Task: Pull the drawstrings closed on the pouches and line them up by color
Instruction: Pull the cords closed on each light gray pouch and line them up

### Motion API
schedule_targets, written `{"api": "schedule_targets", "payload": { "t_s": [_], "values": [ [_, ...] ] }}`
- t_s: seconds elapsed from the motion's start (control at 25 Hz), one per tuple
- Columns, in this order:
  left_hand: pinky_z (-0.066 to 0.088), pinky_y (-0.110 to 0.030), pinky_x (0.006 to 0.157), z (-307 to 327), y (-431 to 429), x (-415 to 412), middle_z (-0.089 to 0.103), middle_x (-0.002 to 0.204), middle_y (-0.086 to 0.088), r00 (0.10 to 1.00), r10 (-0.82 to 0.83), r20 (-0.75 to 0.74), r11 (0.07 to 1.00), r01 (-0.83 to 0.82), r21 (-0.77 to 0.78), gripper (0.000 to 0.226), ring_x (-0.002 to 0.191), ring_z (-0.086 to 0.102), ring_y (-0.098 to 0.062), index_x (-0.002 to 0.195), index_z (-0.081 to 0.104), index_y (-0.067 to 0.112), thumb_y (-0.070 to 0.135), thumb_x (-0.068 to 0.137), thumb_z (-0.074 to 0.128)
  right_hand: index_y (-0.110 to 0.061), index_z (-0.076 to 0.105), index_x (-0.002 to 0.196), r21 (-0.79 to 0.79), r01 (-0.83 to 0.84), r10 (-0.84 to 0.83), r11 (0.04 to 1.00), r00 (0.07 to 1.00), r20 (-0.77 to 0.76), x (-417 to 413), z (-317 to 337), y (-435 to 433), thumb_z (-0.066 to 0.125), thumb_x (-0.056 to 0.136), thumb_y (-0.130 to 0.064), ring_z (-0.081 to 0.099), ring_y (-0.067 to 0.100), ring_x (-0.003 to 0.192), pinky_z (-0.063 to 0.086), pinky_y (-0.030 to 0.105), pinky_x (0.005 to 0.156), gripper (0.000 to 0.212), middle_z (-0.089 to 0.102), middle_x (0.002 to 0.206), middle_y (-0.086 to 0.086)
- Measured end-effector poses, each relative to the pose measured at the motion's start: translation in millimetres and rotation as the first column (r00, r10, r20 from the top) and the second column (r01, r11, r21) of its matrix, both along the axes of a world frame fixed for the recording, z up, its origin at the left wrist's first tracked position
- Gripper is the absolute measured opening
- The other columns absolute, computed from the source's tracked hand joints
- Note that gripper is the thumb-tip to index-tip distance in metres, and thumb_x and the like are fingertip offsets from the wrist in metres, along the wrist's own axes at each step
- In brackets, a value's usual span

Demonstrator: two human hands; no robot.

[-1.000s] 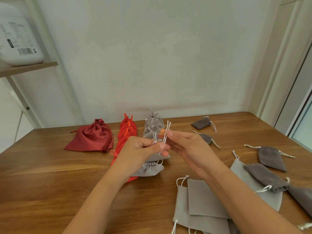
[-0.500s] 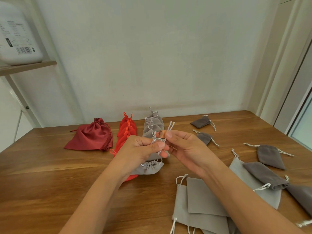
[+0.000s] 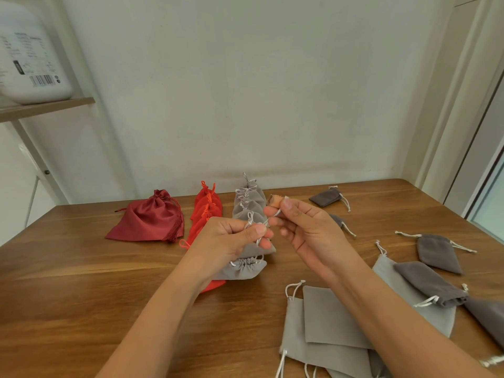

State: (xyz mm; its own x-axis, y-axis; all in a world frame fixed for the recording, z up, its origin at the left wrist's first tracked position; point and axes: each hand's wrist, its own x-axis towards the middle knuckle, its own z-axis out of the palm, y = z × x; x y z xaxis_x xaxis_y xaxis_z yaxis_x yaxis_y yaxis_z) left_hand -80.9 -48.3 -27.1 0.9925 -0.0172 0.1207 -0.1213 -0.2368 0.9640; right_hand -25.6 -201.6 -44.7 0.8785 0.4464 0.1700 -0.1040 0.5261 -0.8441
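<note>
On the wooden table (image 3: pixel 81 296) the job looks roughly half done. A dark red bag (image 3: pixel 147 219) sits at the far left. Beside it, a row of red pouches (image 3: pixel 207 208) and a row of light grey pouches (image 3: pixel 249 203) run toward the wall, already cinched. A pile of flat light grey pouches (image 3: pixel 327 323) lies open at the near right, and dark grey pouches (image 3: pixel 436 252) are scattered well apart along the right side. The step in hand seems to be closing one more light grey pouch (image 3: pixel 240 268), which sits under the left hand at the near end of the grey row. Whether it rests on the wood or hangs I cannot tell. Its mouth is puckered into tight folds above a soft, matte body, so it appears nearly shut. The left hand (image 3: pixel 231 238) has its fingers curled, pinching the cord (image 3: pixel 272 218) close to the pouch. The right hand (image 3: pixel 308 230) pinches the same pale cord further along between thumb and forefinger. Next probably comes a last short pull or knot, then setting the pouch down in line with the grey row.
</note>
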Motion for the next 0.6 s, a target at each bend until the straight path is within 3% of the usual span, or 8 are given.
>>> {"api": "schedule_targets", "payload": {
  "t_s": [0.08, 0.16, 0.24, 0.36, 0.44, 0.6],
  "values": [
    [0.032, -0.007, 0.053, -4, 5, 5, 0.053, 0.045, 0.019, 0.999, 0.039, 0.037, 0.999, -0.039, 0.018, 0.029, 0.042, 0.041, 0.003, 0.100, 0.071, 0.005, 0.025, 0.095, 0.050, -0.013, 0.073, 0.081, 0.006, 0.008, -0.008, 1.000, 0.999, 0.038, 3, -1, -2, 0.054, 0.087, -0.020, 0.068, 0.014, 0.092, 0.050, 0.026, 0.084, 0.020, 0.074, 0.090, 0.004],
    [0.036, -0.017, 0.061, -9, 12, 11, 0.061, 0.062, 0.013, 0.994, 0.077, 0.074, 0.995, -0.072, -0.073, 0.036, 0.054, 0.038, -0.004, 0.107, 0.071, 0.016, 0.038, 0.095, 0.045, -0.009, 0.062, 0.084, 0.089, -0.006, 0.008, 0.996, 1.000, -0.016, 7, 0, -6, 0.045, 0.096, -0.017, 0.069, 0.019, 0.091, 0.053, 0.036, 0.089, 0.023, 0.072, 0.079, 0.006],
    [0.043, -0.021, 0.058, -10, 17, 16, 0.066, 0.071, -0.001, 0.987, 0.137, 0.085, 0.941, -0.103, -0.324, 0.042, 0.057, 0.045, -0.010, 0.098, 0.071, 0.014, 0.039, 0.097, 0.039, -0.007, 0.056, 0.085, 0.156, 0.009, 0.007, 0.988, 0.995, -0.100, 10, 1, -9, 0.038, 0.101, -0.017, 0.063, 0.016, 0.061, 0.058, 0.033, 0.073, 0.026, 0.058, 0.055, 0.002],
    [0.037, -0.019, 0.043, -6, 17, 18, 0.034, 0.046, 0.003, 0.991, 0.126, 0.047, 0.755, -0.065, -0.653, 0.053, 0.041, 0.034, -0.009, 0.059, 0.053, 0.014, 0.035, 0.101, 0.031, -0.007, 0.052, 0.085, 0.088, 0.065, -0.052, 0.994, 0.988, -0.142, 12, 2, -12, 0.037, 0.102, -0.017, 0.038, 0.008, 0.041, 0.051, 0.024, 0.052, 0.025, 0.034, 0.045, -0.005],
    [0.027, -0.018, 0.039, -7, 17, 19, 0.023, 0.043, 0.007, 0.993, 0.117, 0.022, 0.693, -0.066, -0.718, 0.059, 0.037, 0.024, -0.007, 0.046, 0.041, 0.019, 0.034, 0.102, 0.030, -0.006, 0.053, 0.085, 0.042, 0.086, -0.080, 0.995, 0.989, -0.128, 14, 2, -17, 0.038, 0.101, -0.016, 0.033, 0.007, 0.040, 0.046, 0.022, 0.047, 0.024, 0.030, 0.045, -0.006],
    [0.018, -0.018, 0.036, -2, 17, 20, 0.021, 0.038, 0.009, 0.995, 0.090, -0.042, 0.710, -0.094, -0.698, 0.066, 0.031, 0.019, -0.005, 0.037, 0.037, 0.023, 0.031, 0.102, 0.030, -0.006, 0.053, 0.083, 0.042, 0.149, -0.143, 0.988, 0.984, -0.108, 18, 8, -27, 0.039, 0.101, -0.014, 0.030, 0.008, 0.040, 0.040, 0.021, 0.044, 0.024, 0.031, 0.044, -0.006]
  ]
}}
